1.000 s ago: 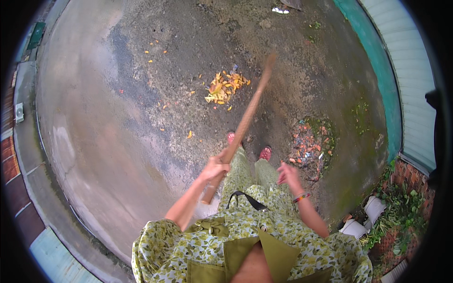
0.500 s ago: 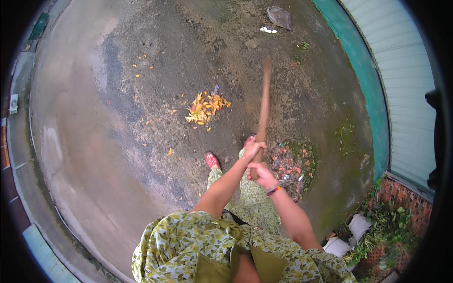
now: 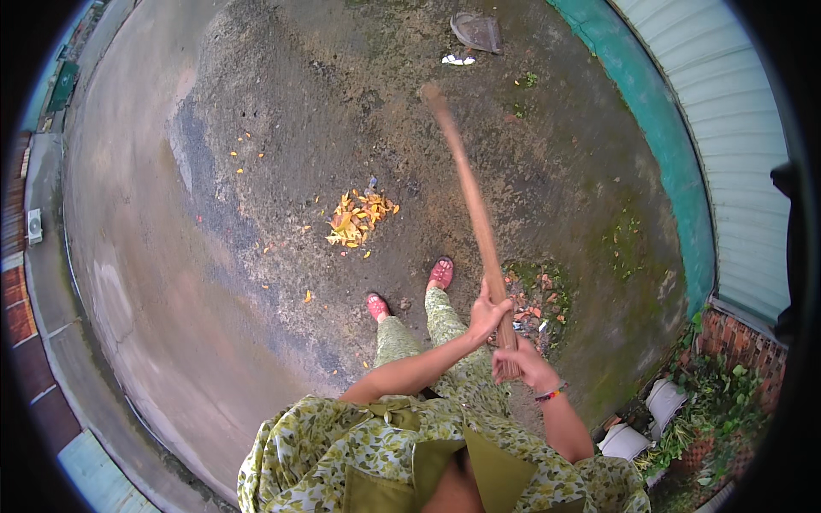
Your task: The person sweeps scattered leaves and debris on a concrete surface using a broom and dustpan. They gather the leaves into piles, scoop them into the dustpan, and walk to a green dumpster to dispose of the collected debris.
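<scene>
Yard first: the concrete ground (image 3: pixel 256 282) is mostly swept bare on the left, darker and damp-looking through the middle, with moss patches toward the teal wall base (image 3: pixel 658 128) on the right. Judging by that, the bulk of the sweeping looks done.

Your broom handle (image 3: pixel 466 184) runs long and slanted from your hands up toward the top of the picture. Its far end is blurred, so you can't tell the head or where it meets the ground.

The main leaf pile (image 3: pixel 357 218), yellow and orange, sits gathered in the middle of the yard, ahead of your feet and left of the handle, well apart from it. A second clump of reddish litter (image 3: pixel 532 306) lies just right of your feet, near the handle's lower part. Both are yet to be picked up.

A dustpan-like thing (image 3: pixel 479 32) lies at the far top, well apart from both piles, with a small white scrap (image 3: pixel 458 60) just beside it.

Your left hand (image 3: pixel 487 312) grips the handle higher up, fingers wrapped around it. Your right hand (image 3: pixel 523 363) grips lower, fingers closed on the handle end, bracelet at the wrist.

Scattered single leaves (image 3: pixel 308 297) dot the ground left of the main pile. My call: gathering is mostly done; stragglers, the second clump and collection are left.
</scene>
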